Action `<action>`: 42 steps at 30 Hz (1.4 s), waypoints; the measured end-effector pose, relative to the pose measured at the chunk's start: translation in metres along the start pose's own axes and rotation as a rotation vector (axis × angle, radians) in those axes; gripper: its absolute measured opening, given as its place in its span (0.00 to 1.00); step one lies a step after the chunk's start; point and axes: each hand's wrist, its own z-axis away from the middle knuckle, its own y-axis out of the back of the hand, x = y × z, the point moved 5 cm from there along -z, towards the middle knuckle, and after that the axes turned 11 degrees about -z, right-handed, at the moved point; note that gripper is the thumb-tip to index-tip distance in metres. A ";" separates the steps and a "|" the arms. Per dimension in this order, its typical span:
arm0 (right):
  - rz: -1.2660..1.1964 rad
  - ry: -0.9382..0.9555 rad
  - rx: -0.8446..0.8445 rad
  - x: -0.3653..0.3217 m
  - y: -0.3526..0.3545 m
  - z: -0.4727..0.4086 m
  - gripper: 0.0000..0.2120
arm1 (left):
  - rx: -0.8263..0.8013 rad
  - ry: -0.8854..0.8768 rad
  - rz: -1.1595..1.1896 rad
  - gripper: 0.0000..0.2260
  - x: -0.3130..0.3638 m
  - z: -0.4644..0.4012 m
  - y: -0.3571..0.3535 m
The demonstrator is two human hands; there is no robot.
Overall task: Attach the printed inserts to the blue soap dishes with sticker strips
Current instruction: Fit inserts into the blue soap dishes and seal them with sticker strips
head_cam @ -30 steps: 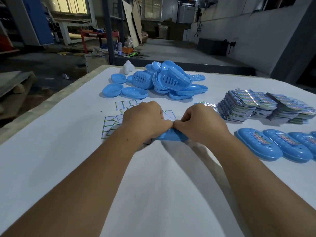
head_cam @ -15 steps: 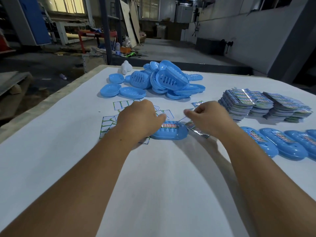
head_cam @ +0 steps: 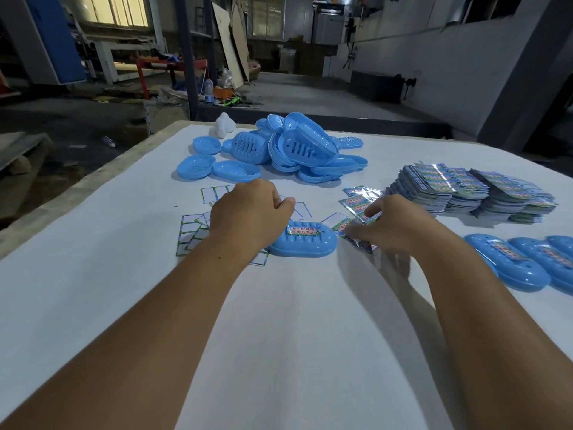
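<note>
1. A white table (head_cam: pixel 279 336) fills the lower frame. At its centre lies one blue soap dish (head_cam: pixel 305 243), upside down, with a printed strip (head_cam: pixel 305 230) along its far edge.
2. The left hand (head_cam: pixel 248 215) sits at the dish's left end, fingers curled with the thumb against them. It covers that end, so I cannot tell whether it grips the dish or only rests beside it.
3. The right hand (head_cam: pixel 390 226) is just right of the dish and not touching it. Its fingers are loosely spread and reach down onto a few loose printed inserts (head_cam: pixel 356 203) lying on the table; whether it pinches one is hidden by the fingers.
4. Under and around the left hand lie sheets of sticker strips (head_cam: pixel 189 232), white with green borders, partly hidden by the wrist.
5. In the upper middle of the table is a heap of blue soap dishes (head_cam: pixel 297 147), slotted bottoms showing, with a small white object (head_cam: pixel 224 125) behind it at the far edge.
6. At the right, two tall stacks of glossy inserts (head_cam: pixel 465 190) stand side by side.
7. At the lower right edge, a row of finished dishes (head_cam: pixel 508 265) lies with inserts on them, touching one another.
8. The strip on the centre dish bears red Chinese characters on white in two lines; they are too small to read with certainty. Print on the stacks is illegible.
9. Beyond the table is a dim workshop floor with a blue cabinet (head_cam: pixel 52 38) at the upper left.
</note>
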 end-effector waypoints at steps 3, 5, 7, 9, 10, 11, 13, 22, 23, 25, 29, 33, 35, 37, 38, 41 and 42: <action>-0.034 0.006 -0.029 0.001 0.001 0.003 0.31 | 0.005 -0.007 0.005 0.17 0.002 0.000 -0.001; -0.074 -0.008 -0.045 0.002 0.000 0.002 0.32 | 0.007 -0.004 0.007 0.17 0.002 0.001 -0.001; -0.115 -0.015 -0.050 0.003 0.000 0.001 0.29 | 0.007 -0.003 0.017 0.17 0.003 0.002 0.000; -0.134 0.005 -0.055 0.002 0.000 0.000 0.25 | -0.004 -0.007 0.046 0.16 0.004 0.003 0.000; -0.142 0.014 -0.062 0.001 -0.001 0.000 0.21 | -0.015 -0.012 0.070 0.15 0.005 0.004 -0.001; -0.160 0.026 -0.064 0.000 -0.001 0.000 0.17 | -0.026 -0.021 0.097 0.14 0.006 0.004 -0.001; -0.249 0.088 -0.022 -0.003 0.001 -0.001 0.08 | -0.018 -0.064 0.171 0.11 0.010 0.007 0.001; -0.534 0.438 0.010 -0.034 0.007 0.009 0.19 | 0.112 -0.291 0.497 0.13 0.028 0.014 0.022; -0.584 0.443 0.005 -0.034 0.008 0.010 0.20 | 0.089 -0.293 0.492 0.12 0.028 0.014 0.021; -0.675 0.474 0.016 -0.038 0.010 0.014 0.20 | 0.066 -0.307 0.475 0.08 0.029 0.016 0.018; -0.885 0.492 0.043 -0.043 0.016 0.019 0.17 | 0.018 -0.291 0.627 0.03 0.032 0.016 0.019; -1.058 0.368 0.045 -0.040 0.012 0.015 0.03 | -0.092 -0.131 0.926 0.03 0.027 0.013 0.019; -1.068 0.316 0.026 -0.039 0.005 0.012 0.07 | -0.136 -0.064 0.918 0.04 0.025 0.013 0.015; -1.012 0.307 0.015 -0.040 0.000 0.010 0.09 | -0.099 -0.023 0.846 0.06 0.022 0.012 0.014; -0.971 0.316 0.009 -0.041 -0.002 0.009 0.09 | -0.072 -0.007 0.832 0.07 0.020 0.012 0.015; -0.908 0.350 -0.017 -0.043 -0.005 0.010 0.09 | -0.035 0.022 0.865 0.09 0.015 0.008 0.019; -0.905 0.353 -0.017 -0.043 -0.005 0.010 0.10 | -0.039 0.031 0.870 0.10 0.015 0.007 0.019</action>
